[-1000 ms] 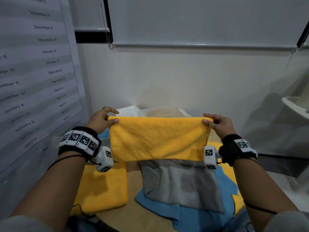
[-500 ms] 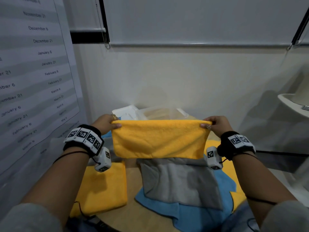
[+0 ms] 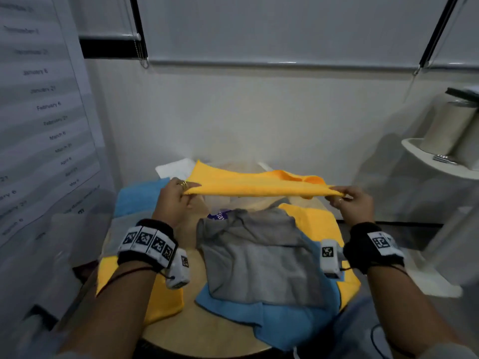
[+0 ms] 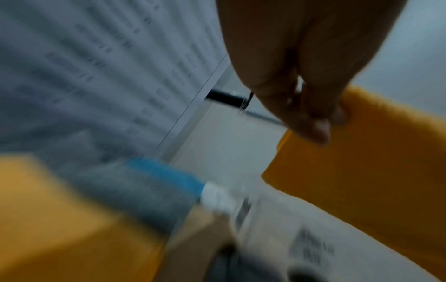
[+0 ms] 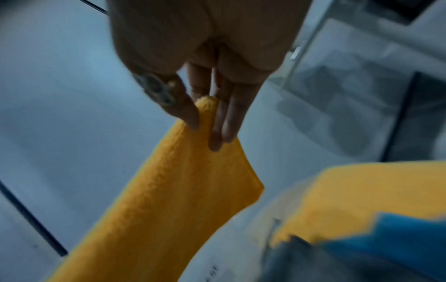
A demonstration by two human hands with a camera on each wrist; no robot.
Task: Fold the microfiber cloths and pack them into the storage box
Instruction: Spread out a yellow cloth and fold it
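Note:
A folded yellow cloth (image 3: 256, 183) is stretched between both hands above the table, lying nearly flat with its far edge swung away over the clear storage box (image 3: 220, 203). My left hand (image 3: 178, 194) pinches its left end (image 4: 362, 152). My right hand (image 3: 347, 199) pinches the right end (image 5: 207, 118) between thumb and fingers. On the round table (image 3: 197, 322) below lie a grey cloth (image 3: 254, 257), a blue cloth (image 3: 285, 325) and a yellow cloth (image 3: 316, 221) under it. The box is mostly hidden behind the held cloth.
A folded yellow cloth (image 3: 160, 299) lies at the table's left and a blue cloth (image 3: 137, 196) at the back left. A white lid (image 3: 173, 168) rests behind the box. The calendar wall (image 3: 39, 112) is close on the left; a white shelf (image 3: 440, 164) stands right.
The yellow cloth hung down in front of me; now its lower edge has swung forward and up, so it lies almost flat. Both hands have lowered and moved forward.

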